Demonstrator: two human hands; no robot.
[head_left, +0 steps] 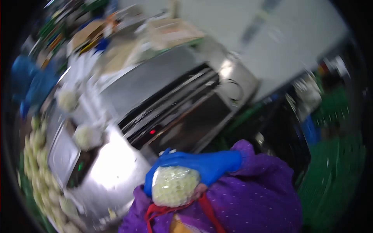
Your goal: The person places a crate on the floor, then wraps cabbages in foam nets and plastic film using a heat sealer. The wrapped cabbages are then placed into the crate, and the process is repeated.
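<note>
A shiny, film-wrapped pack of pale green vegetable pieces [175,187] is held close against my body, at the bottom middle of the head view. My right hand [200,163], in a blue glove, reaches in from the right with its fingers curved over the pack's upper side. At the pack's left edge shows a blue-gloved strip of my left hand [148,183], coming out of a purple sleeve; most of it is hidden behind the pack. Just beyond my hands stands a metal wrapping machine [186,116] with rollers, a dark plate and a small red light.
Two pale round packs [86,136] sit on the metal surface at left, near a scale-like tray [64,155]. Many pale green vegetables [40,171] lie in a heap along the left edge. Green crates [330,174] stand at right. A blue-gloved shape [31,79] is at far left.
</note>
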